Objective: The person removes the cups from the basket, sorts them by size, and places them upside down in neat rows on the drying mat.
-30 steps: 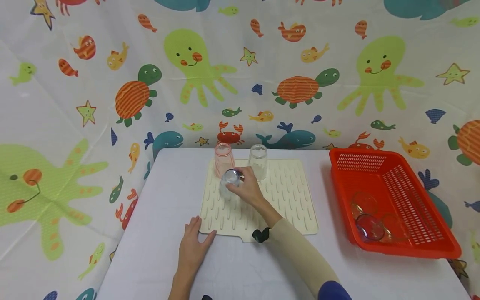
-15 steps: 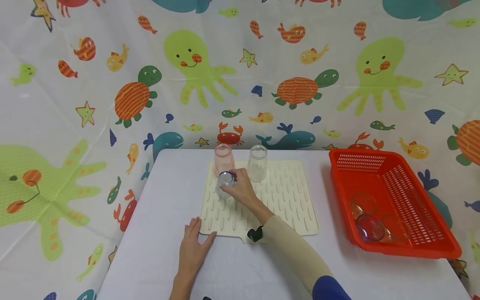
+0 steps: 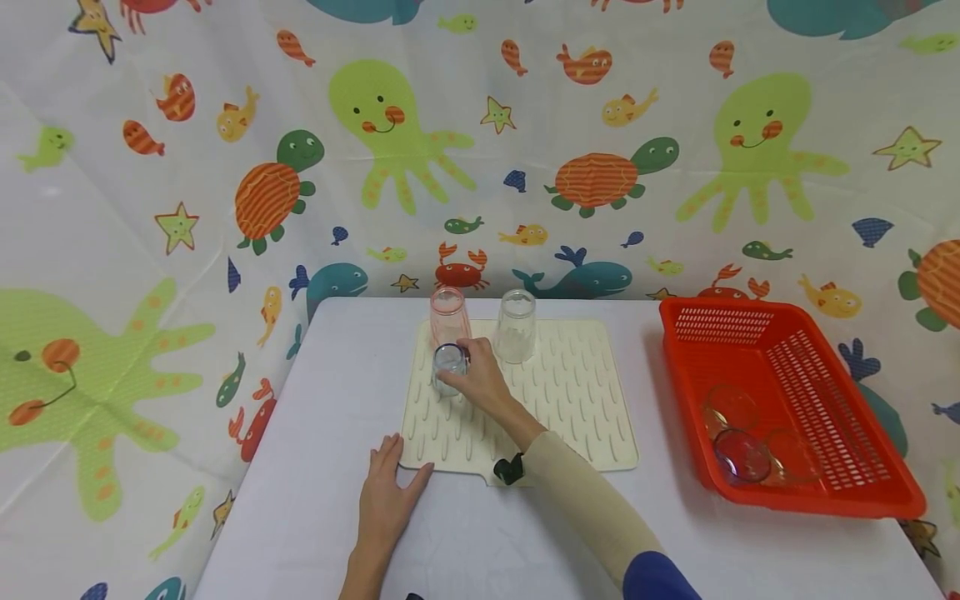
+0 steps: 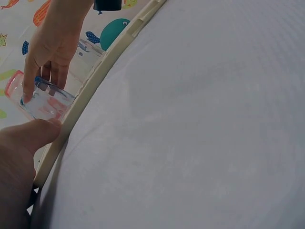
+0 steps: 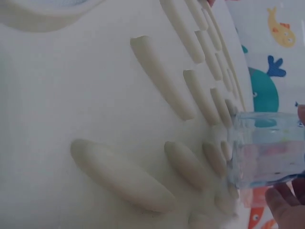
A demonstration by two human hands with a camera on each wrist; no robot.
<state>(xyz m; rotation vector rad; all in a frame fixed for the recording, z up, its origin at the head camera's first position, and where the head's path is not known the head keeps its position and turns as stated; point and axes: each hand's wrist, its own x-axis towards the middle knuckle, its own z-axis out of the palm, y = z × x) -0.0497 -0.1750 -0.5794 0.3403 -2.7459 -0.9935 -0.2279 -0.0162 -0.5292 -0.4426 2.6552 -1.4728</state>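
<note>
My right hand (image 3: 487, 379) grips a small clear glass (image 3: 448, 375) with a blue rim, thumb on the near side and fingers round the far right. The glass stands upright on the left of a cream ridged drying mat (image 3: 555, 408), its lower end right at the ridges in the right wrist view, where the glass (image 5: 267, 150) shows sideways. Directly behind it is a taller pink-tinted glass (image 3: 448, 310); to the right of that is a tall clear glass (image 3: 517, 325). My left hand (image 3: 386, 496) rests flat, fingers spread, at the mat's front left corner.
A red plastic basket (image 3: 682, 417) stands right of the mat, holding several glass pieces, one with a purple-blue rim (image 3: 741, 456). A white cloth (image 3: 480, 542) covers the table. Behind hangs a curtain (image 3: 450, 100) printed with sea animals.
My right hand has moved the blue-rimmed glass slightly left and down, from tilted to upright on the mat. My left hand has stayed in place.
</note>
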